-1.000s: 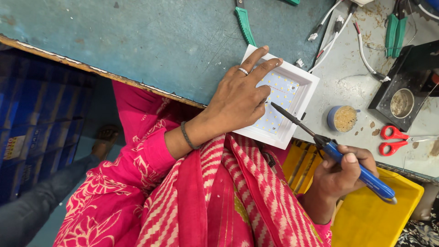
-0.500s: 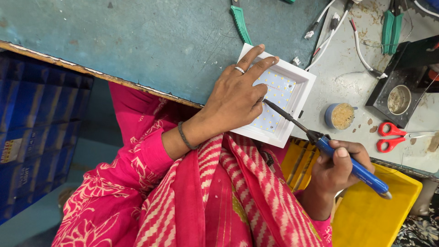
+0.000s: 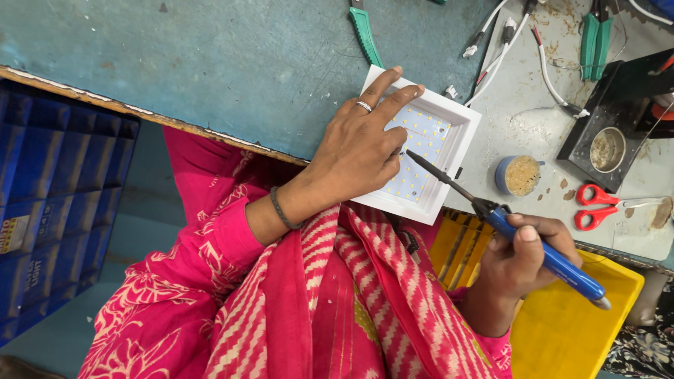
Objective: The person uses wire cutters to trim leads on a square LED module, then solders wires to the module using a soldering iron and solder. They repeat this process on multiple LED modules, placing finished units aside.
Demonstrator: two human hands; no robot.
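A square white lamp panel [image 3: 460, 140] with rows of small yellow diodes lies at the edge of the blue-grey workbench [image 3: 210, 63]. My left hand [image 3: 358, 147], with a ring and a wrist band, rests flat on the panel and holds it down. My right hand [image 3: 523, 263] grips a blue-handled soldering iron [image 3: 554, 263]. Its dark tip reaches onto the diode board close to my left fingers.
A small blue pot of brown paste [image 3: 519, 175] stands right of the panel. Red scissors [image 3: 597, 203], a black stand with a metal cup [image 3: 607, 147], green-handled pliers [image 3: 597, 35], another green tool [image 3: 366, 35] and loose wires lie on the bench. A yellow bin [image 3: 576, 330] sits below, blue crates [image 3: 49, 196] at left.
The soldering iron's tip has moved left across the board toward my left fingers. My left hand stays on the panel.
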